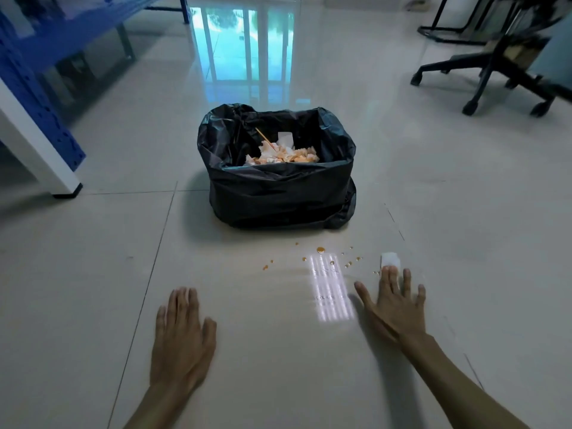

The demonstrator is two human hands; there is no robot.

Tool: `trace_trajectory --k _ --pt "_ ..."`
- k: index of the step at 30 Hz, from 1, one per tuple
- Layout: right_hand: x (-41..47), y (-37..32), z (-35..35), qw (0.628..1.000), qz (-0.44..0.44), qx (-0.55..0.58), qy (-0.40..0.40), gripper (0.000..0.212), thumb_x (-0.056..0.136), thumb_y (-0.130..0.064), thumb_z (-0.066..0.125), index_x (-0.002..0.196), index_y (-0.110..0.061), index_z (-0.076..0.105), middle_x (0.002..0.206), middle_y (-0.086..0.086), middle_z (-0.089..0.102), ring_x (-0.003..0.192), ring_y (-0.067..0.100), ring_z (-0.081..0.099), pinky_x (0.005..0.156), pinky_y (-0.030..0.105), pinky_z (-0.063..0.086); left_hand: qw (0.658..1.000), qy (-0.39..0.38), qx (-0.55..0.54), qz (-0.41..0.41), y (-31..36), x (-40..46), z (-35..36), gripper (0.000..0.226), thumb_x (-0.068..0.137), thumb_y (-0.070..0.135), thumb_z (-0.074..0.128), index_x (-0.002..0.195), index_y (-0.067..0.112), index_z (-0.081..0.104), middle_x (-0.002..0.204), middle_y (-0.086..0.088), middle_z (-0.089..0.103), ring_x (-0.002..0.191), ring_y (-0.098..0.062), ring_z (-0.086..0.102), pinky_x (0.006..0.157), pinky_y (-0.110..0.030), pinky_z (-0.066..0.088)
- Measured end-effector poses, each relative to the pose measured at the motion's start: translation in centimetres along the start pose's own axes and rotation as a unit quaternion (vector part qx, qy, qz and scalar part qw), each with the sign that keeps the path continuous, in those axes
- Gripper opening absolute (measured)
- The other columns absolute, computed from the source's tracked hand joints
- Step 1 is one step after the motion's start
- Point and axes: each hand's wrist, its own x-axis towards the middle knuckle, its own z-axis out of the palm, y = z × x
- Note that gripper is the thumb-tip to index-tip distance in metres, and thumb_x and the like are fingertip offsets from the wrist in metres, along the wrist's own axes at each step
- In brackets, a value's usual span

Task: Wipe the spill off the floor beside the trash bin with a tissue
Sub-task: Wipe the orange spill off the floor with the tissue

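Observation:
A trash bin (280,193) lined with a black bag stands on the pale tiled floor, holding stained tissues. In front of it lies an orange spill (321,249): one larger drop with small droplets scattered to both sides. A folded white tissue (389,259) lies flat on the floor at the right end of the spill. My right hand (393,300) is spread flat, fingertips pressing the tissue's near edge. My left hand (182,332) rests flat on the floor, fingers apart, holding nothing.
A blue rack and a white table leg (43,153) stand at the left. An office chair on wheels (501,75) is at the far right. A bright patch of reflected light (331,292) lies on the floor between my hands.

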Motion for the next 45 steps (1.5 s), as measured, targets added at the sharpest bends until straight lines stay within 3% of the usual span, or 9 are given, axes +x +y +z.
trace_trajectory --k 7,12,16,18,23,27,32,38,45 --pt "2.3 -9.5 1.8 0.995 -0.087 0.046 0.005 0.104 0.082 -0.087 0.007 0.157 -0.016 -0.008 0.165 0.000 -0.014 0.146 0.020 -0.028 0.116 0.053 -0.018 0.999 0.020 0.032 0.012 -0.1 0.2 0.6 0.072 0.094 0.046 0.018 0.155 0.007 0.011 0.164 -0.010 0.014 0.152 -0.019 0.007 0.123 -0.040 -0.001" --pt "-0.8 -19.8 3.9 0.966 -0.255 0.048 -0.012 0.104 0.085 -0.084 0.012 0.157 -0.011 0.002 0.165 0.006 -0.003 0.147 0.028 -0.024 0.113 0.057 -0.020 0.999 0.021 0.025 0.013 -0.3 0.4 0.6 0.070 0.093 0.041 0.022 0.153 0.006 0.024 0.160 -0.012 0.028 0.150 -0.022 0.020 0.122 -0.043 0.008" --pt "-4.7 -21.7 5.3 0.936 -0.349 0.040 0.011 0.094 0.091 -0.078 0.015 0.157 -0.011 0.008 0.166 0.006 0.003 0.147 0.027 -0.022 0.113 0.051 -0.023 0.999 0.021 0.028 0.027 -0.6 0.2 0.5 0.070 0.095 0.044 0.011 0.155 0.008 0.008 0.164 -0.009 0.013 0.152 -0.019 0.006 0.122 -0.040 0.000" --pt "-5.3 -19.8 5.4 0.930 -0.364 0.026 0.052 0.093 0.091 -0.078 0.020 0.156 -0.011 0.019 0.165 0.006 0.014 0.150 0.029 -0.011 0.116 0.052 -0.014 0.999 0.018 0.020 0.021 -0.3 0.1 0.3 0.070 0.094 0.044 0.009 0.155 0.010 0.001 0.164 -0.007 0.007 0.152 -0.017 0.000 0.123 -0.040 -0.002" --pt "-6.2 -12.5 4.9 0.942 -0.331 -0.003 0.061 0.089 0.089 -0.079 0.029 0.145 -0.011 0.048 0.153 0.004 0.042 0.146 0.033 0.027 0.114 0.055 0.016 1.000 0.014 0.005 0.014 -0.2 0.1 -0.1 0.070 0.092 0.043 0.005 0.154 0.011 0.000 0.164 -0.005 0.005 0.152 -0.015 -0.003 0.124 -0.042 0.001" --pt "-4.6 -5.5 3.7 0.978 -0.198 -0.047 0.047 0.088 0.089 -0.079 0.029 0.145 -0.014 0.048 0.152 0.005 0.044 0.142 0.034 0.035 0.116 0.055 0.011 1.000 0.021 0.003 0.019 -0.3 -0.1 0.0 0.069 0.094 0.042 0.010 0.154 0.009 0.006 0.164 -0.007 0.014 0.152 -0.016 0.005 0.123 -0.044 0.006" --pt "-0.8 -1.3 0.7 0.995 -0.057 -0.085 0.002 0.099 0.079 -0.084 -0.007 0.157 -0.023 -0.007 0.165 -0.006 -0.008 0.147 0.028 -0.025 0.103 0.050 -0.032 1.000 0.014 0.006 0.006 -0.1 0.2 0.0 0.070 0.092 0.041 0.015 0.154 0.008 0.016 0.162 -0.007 0.022 0.151 -0.019 0.015 0.122 -0.044 0.007" --pt "3.2 -5.3 0.1 1.000 -0.018 0.003 -0.003 0.095 0.087 -0.081 0.006 0.158 -0.018 -0.003 0.166 -0.001 -0.005 0.147 0.028 -0.025 0.112 0.058 -0.020 1.000 0.016 0.017 -0.007 0.1 0.4 0.2 0.069 0.091 0.040 0.023 0.153 0.011 0.024 0.160 -0.008 0.030 0.149 -0.019 0.022 0.122 -0.042 0.007" --pt "4.3 -16.8 1.9 0.990 -0.134 0.042 -0.010 0.098 0.085 -0.082 0.008 0.158 -0.018 0.001 0.166 -0.002 -0.006 0.148 0.027 -0.022 0.112 0.060 -0.021 1.000 0.012 0.026 -0.012 0.1 0.6 0.4 0.069 0.091 0.042 0.024 0.150 0.009 0.033 0.157 -0.010 0.035 0.147 -0.021 0.029 0.121 -0.043 0.014"
